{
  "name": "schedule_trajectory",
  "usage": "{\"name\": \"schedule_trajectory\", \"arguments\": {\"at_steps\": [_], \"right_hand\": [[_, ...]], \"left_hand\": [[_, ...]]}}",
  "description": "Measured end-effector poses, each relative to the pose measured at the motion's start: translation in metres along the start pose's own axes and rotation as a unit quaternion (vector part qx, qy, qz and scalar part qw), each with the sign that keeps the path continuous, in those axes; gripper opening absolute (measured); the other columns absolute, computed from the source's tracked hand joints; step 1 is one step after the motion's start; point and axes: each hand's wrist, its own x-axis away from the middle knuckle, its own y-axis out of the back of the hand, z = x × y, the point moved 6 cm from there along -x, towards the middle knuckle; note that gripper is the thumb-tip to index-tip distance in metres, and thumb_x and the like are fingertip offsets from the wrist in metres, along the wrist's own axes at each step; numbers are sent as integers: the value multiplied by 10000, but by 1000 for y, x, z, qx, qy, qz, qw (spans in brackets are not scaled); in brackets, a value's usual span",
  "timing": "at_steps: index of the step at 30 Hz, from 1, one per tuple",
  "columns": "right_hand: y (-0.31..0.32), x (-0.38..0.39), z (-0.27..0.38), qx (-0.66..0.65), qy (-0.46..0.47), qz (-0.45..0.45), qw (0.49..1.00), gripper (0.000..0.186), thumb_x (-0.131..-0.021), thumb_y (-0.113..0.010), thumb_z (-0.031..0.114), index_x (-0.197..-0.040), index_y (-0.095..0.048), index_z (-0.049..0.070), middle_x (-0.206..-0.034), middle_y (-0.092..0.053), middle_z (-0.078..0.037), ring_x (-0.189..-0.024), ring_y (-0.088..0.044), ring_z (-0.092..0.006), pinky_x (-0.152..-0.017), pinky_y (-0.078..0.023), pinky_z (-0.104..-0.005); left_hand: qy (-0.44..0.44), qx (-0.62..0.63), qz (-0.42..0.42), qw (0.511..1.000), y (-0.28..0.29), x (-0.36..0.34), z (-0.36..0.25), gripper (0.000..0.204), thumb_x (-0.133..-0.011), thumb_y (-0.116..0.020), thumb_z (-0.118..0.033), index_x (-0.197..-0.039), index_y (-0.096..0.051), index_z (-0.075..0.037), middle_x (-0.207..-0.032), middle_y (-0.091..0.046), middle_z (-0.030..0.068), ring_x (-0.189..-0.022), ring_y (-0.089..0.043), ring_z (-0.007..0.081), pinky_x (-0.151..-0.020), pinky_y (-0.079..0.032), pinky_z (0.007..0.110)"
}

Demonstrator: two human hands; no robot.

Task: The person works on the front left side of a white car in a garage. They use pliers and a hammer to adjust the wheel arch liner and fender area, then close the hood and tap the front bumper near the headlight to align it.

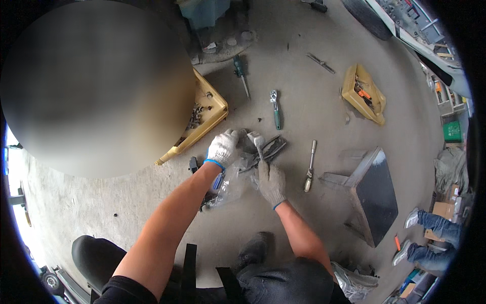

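My left hand, in a white knit glove, has curled fingers at a dark part above the floor; what exactly they hold is unclear. My right hand, in a grey glove, grips the lower end of a pale metal tool, whose head meets the dark part beside my left fingers. Underneath lie a long black piece and crumpled clear plastic bags. A green-handled ratchet lies above my hands, and a long screwdriver lies to the right.
A yellow parts tray is at upper left, another yellow bin at upper right, with a green screwdriver between. A dark metal stool stands at right. Another person's legs show at the right edge, near a vehicle and boxes.
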Motion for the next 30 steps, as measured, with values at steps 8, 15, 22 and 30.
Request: {"name": "schedule_trajectory", "arguments": {"at_steps": [8, 15, 22, 30], "right_hand": [[-7, 8, -10, 30, -23, 34, 999, 578, -1015, -460, 476, -794, -670, -14, -813, -645, -302, -762, -629, -504, -650, -459, -576], [-14, -1, -8, 55, -15, 64, 996, 508, -989, -510, 465, -878, -671, -4, -834, -648, -307, -792, -631, -507, -665, -475, -578], [-7, 6, -5, 77, -19, 67, 995, 544, -1007, -467, 463, -861, -674, -18, -835, -645, -317, -828, -647, -496, -700, -481, -575], [-5, 12, -13, 24, -44, 41, 998, 564, -1032, -429, 439, -839, -663, -37, -855, -641, -302, -771, -623, -496, -659, -459, -538]], "left_hand": [[13, 10, 15, 1000, -10, 0, 7, 400, -754, -721, -196, -1095, -626, -9, -1126, -631, 228, -1020, -630, 431, -883, -524, 501], [5, 1, 14, 1000, -6, -1, 1, 357, -798, -678, -203, -1100, -624, -18, -1116, -632, 231, -1003, -645, 424, -869, -532, 499], [15, 5, 16, 1000, -2, 0, -2, 458, -755, -733, -208, -1156, -603, -27, -1126, -631, 232, -1024, -640, 421, -881, -529, 502], [21, -5, 27, 999, -7, -1, 0, 495, -751, -783, -265, -1136, -603, -10, -1155, -631, 223, -1043, -644, 415, -888, -530, 493]]}}
